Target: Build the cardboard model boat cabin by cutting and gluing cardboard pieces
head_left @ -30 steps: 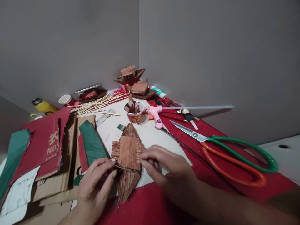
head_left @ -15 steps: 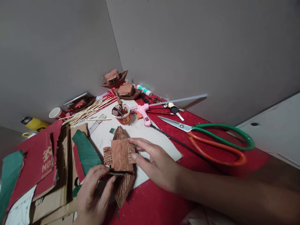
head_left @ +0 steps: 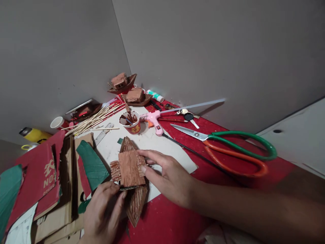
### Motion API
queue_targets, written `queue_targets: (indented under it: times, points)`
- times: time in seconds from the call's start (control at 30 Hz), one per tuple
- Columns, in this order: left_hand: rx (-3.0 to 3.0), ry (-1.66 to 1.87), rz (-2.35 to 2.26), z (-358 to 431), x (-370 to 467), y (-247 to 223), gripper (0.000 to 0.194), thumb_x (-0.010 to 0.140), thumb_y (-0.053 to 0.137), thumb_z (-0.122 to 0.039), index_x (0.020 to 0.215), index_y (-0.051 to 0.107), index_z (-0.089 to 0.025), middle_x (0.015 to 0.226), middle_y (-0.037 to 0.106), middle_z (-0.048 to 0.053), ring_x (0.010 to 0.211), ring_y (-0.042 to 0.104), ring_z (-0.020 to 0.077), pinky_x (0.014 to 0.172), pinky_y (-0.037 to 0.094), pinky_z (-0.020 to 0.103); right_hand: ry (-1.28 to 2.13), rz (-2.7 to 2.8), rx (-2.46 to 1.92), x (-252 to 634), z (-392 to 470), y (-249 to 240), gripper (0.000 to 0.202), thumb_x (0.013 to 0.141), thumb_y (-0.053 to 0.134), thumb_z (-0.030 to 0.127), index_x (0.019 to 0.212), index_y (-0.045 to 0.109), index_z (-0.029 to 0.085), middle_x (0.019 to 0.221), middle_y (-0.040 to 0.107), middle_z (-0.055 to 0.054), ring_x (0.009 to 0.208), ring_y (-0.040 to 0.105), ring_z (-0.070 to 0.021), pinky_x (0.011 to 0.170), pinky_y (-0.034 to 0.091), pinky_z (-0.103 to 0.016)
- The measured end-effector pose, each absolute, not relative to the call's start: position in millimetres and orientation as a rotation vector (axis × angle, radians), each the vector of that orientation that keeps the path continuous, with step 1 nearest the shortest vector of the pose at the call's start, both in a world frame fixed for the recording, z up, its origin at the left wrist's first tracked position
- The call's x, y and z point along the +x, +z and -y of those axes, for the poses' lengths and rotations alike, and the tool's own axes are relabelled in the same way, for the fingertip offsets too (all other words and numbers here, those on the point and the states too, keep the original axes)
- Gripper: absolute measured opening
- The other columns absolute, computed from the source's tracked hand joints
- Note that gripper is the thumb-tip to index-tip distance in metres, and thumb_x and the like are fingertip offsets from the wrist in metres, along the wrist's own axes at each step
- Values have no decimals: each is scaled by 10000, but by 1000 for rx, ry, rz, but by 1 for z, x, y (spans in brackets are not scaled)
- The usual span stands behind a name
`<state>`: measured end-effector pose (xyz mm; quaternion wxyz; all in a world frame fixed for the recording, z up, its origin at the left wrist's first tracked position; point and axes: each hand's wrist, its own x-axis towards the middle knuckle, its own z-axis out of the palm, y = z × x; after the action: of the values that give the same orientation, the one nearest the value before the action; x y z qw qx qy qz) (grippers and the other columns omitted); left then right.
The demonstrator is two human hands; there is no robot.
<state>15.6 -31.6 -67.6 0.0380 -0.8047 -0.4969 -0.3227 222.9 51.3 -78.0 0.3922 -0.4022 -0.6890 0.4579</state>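
A brown-painted cardboard model boat (head_left: 136,206) lies in front of me, its two pointed ends showing beyond a flat roof piece (head_left: 130,168). Ridged strips of corrugated cardboard (head_left: 115,171) stick out on both sides of the roof. My left hand (head_left: 103,206) is closed at the roof's near left corner, thumb and fingers pinching its edge. With the thumb on top and fingers along the far right corner, my right hand (head_left: 169,176) grips the roof's right side. The fingers' undersides are hidden.
Behind the boat stand a paper cup of brown paint (head_left: 130,126) and a pink glue gun (head_left: 154,122). Large scissors (head_left: 198,135) lie at right, cardboard pieces (head_left: 38,169) at left. Wooden sticks (head_left: 93,118) and two finished-looking model boats (head_left: 134,95) are farther back.
The boat's near end has swung slightly to the right under the roof. Both hands keep nearly the same hold, and the view has shifted a little.
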Motion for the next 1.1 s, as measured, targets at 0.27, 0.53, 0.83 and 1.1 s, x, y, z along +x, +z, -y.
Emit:
queue_targets:
  times: [0.27, 0.53, 0.83, 1.1]
  points:
    - [-2472, -1031, 1597, 31, 20, -66, 154, 872, 625, -110, 998, 581, -188, 844, 663, 36, 778, 667, 144, 708, 567, 232, 1170, 1734, -1043, 222, -53, -78, 399, 857, 525, 210, 1241, 624, 163, 1217, 683, -101, 1066, 650, -235, 923, 536, -408]
    - [-2547, -1152, 1562, 32, 18, -70, 232, 849, 620, -41, 1040, 597, -172, 895, 661, 42, 822, 663, 128, 764, 550, 201, 1310, 1640, -1011, 223, -56, -80, 370, 858, 528, 224, 1209, 639, 191, 1147, 707, -77, 937, 688, -200, 804, 581, -330]
    - [-2510, -1072, 1588, 37, 12, -72, 242, 873, 580, -59, 1071, 619, -192, 920, 701, 57, 860, 692, 142, 782, 571, 211, 1474, 1503, -1039, 222, -59, -79, 412, 852, 548, 274, 1247, 592, 169, 1196, 675, -115, 988, 683, -219, 864, 574, -376]
    - [-2550, -1126, 1539, 36, 13, -71, 237, 872, 579, -59, 1074, 610, -179, 901, 707, 54, 851, 692, 137, 793, 571, 198, 1616, 1415, -910, 218, -61, -90, 378, 879, 560, 260, 1248, 596, 192, 1199, 689, -101, 1086, 668, -227, 911, 564, -374]
